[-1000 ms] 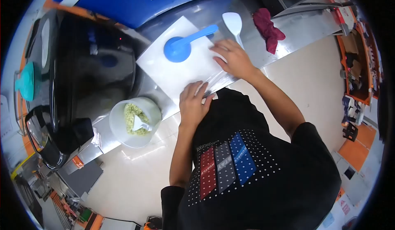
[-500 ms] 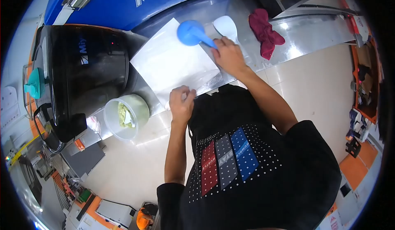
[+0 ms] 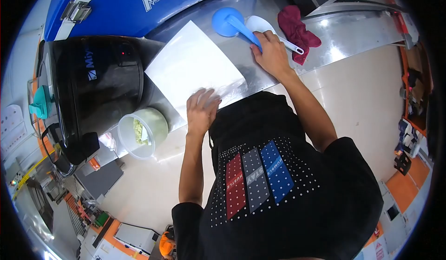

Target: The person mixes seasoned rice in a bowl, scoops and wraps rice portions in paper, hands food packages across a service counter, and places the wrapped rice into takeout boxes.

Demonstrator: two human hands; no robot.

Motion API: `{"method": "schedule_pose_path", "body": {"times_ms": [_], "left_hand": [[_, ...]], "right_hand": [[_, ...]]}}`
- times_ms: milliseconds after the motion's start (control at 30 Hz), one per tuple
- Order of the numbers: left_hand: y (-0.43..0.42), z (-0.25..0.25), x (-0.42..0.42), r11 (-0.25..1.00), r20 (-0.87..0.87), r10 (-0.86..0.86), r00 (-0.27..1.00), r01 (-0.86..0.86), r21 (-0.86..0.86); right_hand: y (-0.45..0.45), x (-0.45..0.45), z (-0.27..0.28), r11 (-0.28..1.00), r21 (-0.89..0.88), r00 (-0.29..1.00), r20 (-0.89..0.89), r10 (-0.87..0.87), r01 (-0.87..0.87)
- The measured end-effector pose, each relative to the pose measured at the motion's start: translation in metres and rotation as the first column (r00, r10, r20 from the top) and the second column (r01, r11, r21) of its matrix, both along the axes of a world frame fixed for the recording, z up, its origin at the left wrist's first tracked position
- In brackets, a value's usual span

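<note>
- Box (image 3: pixel 121 9) shows letters beginning "Marin"; cooker (image 3: pixel 109 81) shows "Miy"; shirt (image 3: pixel 302 204) reads "HUSTLE" and "STAY".
- Right hand (image 3: pixel 272 54) is closed on the handle of the blue scoop (image 3: pixel 226 23), which is apart from the sheet (image 3: pixel 193 60), just beside the spatula (image 3: pixel 258 25).
- Left hand (image 3: pixel 200 113), fingers slightly apart, rests on the sheet near the counter's (image 3: pixel 346 39) front edge.
- Tub (image 3: pixel 159 126) stands also near this edge.
- Right of the cloth (image 3: pixel 297 30), the counter stretches wide.

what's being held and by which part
The right hand holds the blue scoop by the end of its handle; the left hand lies on the white sheet's edge, grip unclear.
</note>
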State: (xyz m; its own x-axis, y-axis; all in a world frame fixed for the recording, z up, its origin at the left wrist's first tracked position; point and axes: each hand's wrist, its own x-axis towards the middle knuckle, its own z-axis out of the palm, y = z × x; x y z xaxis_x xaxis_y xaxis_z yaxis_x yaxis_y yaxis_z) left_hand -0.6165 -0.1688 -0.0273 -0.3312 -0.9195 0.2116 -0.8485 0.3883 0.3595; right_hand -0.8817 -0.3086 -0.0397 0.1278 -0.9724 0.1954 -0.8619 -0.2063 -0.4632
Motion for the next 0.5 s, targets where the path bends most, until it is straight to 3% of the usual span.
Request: {"method": "schedule_pose_path", "body": {"times_ms": [400,467,500], "left_hand": [[0.0,-0.007,0.0,1.0,-0.059,0.008,0.998,-0.008,0.009],[0.002,-0.008,-0.002,1.0,-0.049,-0.01,0.999,0.01,-0.017],[0.003,-0.006,-0.004,0.999,-0.025,-0.014,1.0,0.013,-0.045]], "right_hand": [[0.0,-0.002,0.001,0.998,0.066,0.994,0.108,0.014,-0.021],[0.003,0.004,0.005,0.985,-0.158,0.997,0.039,-0.063,0.069],[0.009,0.008,0.017,0.985,-0.159,0.997,0.039,-0.063,0.069]]}}
